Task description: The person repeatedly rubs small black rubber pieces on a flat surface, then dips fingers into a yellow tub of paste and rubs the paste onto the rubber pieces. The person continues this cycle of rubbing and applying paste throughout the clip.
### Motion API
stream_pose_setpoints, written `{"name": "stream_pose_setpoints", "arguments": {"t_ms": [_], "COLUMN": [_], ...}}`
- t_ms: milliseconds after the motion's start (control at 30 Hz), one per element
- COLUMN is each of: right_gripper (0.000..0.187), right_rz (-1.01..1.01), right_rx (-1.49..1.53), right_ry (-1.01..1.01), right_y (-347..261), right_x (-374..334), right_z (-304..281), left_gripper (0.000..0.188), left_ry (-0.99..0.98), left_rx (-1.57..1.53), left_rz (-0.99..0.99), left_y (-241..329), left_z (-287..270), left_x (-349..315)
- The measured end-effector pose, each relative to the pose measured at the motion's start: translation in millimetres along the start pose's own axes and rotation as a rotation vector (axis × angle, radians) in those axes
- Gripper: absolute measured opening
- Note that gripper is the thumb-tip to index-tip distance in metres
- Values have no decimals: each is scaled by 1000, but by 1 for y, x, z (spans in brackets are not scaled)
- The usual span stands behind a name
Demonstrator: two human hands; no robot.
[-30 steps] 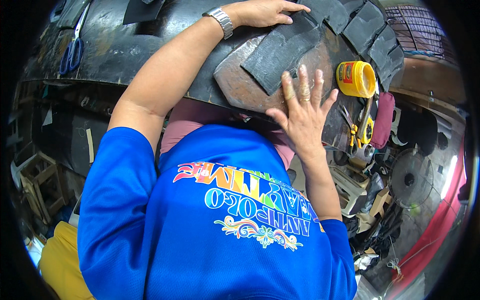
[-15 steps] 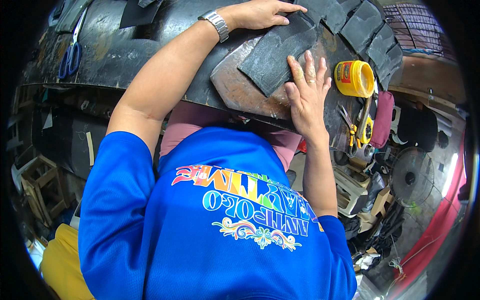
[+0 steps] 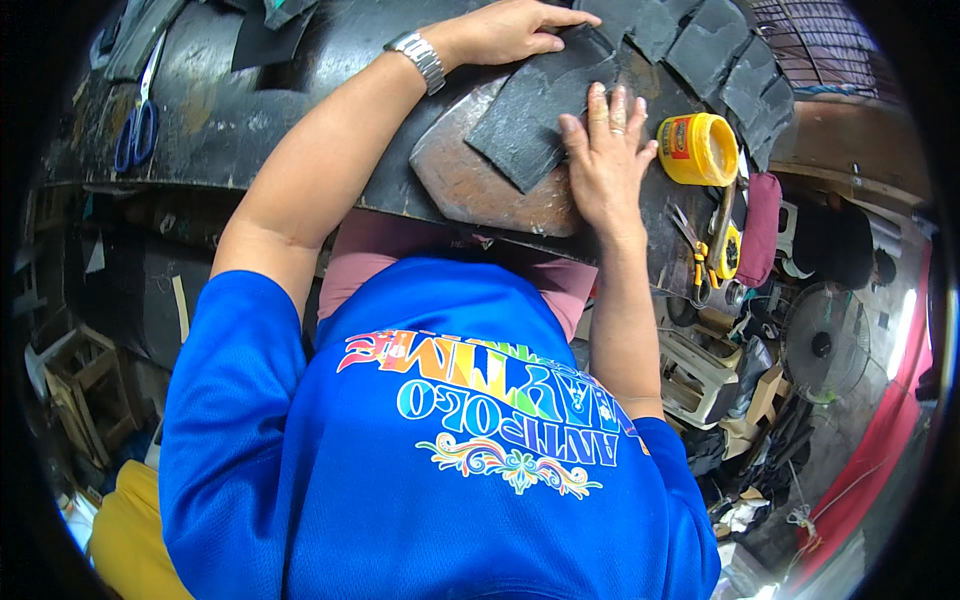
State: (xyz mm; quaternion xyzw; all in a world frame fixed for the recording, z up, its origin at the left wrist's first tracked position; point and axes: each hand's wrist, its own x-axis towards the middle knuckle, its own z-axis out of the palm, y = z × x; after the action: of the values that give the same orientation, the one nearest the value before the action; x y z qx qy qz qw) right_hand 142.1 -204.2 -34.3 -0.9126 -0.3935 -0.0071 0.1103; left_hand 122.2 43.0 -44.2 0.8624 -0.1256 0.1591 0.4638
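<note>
While right hand [image 3: 609,178] lies flat along right side of black sheet [image 3: 530,125], left hand [image 3: 498,32] sits at its far edge, thumb-index parted; right of sheet, lidless yellow jar [image 3: 690,150], pale inside.

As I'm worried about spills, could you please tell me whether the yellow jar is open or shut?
Open: the yellow jar has no lid over its mouth, and its inside shows.

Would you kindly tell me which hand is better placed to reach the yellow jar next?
Probably the right hand: it lies close beside the yellow jar, whereas the left hand is farther away, near the upper end of the black piece.
</note>
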Motion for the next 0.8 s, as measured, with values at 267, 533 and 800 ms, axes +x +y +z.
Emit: {"name": "stream_pose_setpoints", "arguments": {"t_ms": [267, 533, 800], "right_gripper": [87, 70, 79], "right_rz": [94, -71, -29], "right_rx": [77, 794, 931], "right_ry": [86, 611, 620], "right_y": [-6, 4, -1], "right_x": [-5, -20, -22], "right_z": [5, 12, 15], "left_gripper": [68, 79, 73], "left_ry": [-49, 62, -8], "left_rx": [-42, -66, -530], "left_rz": [-117, 39, -141], "left_y": [31, 62, 45], "left_z": [-3, 5, -11], "left_x": [-3, -2, 2]}}
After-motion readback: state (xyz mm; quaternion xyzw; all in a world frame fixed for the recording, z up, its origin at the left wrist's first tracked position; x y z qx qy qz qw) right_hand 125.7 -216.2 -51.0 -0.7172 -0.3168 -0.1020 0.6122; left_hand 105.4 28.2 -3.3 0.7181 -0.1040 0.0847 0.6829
